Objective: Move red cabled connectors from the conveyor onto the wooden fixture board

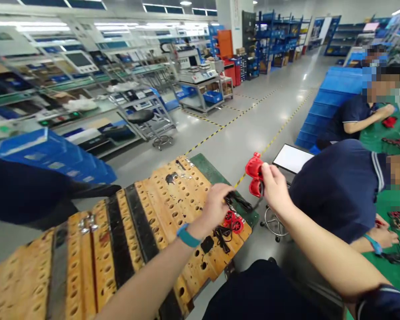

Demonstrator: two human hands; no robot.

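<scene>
My right hand [276, 186] is closed on a red plastic part [254, 168] with two round cups, held up past the table's right end. A black cable [242, 202] runs from this part to my left hand [217, 202], whose fingers are wrapped round the bundled cable above the table. Below my left hand, a second red part [234, 222] with round openings lies on the wooden table [166, 204]. Its black cable [222, 238] is beside it, near the corner. A blue-green band circles my left wrist.
Small metal pieces [87, 223] and a dark piece [171, 178] lie on the holed boards. At right, a co-worker [336, 191] sits close by a green table. Blue bins [333, 98] are stacked behind. A wheeled stool [274, 222] stands near my right forearm.
</scene>
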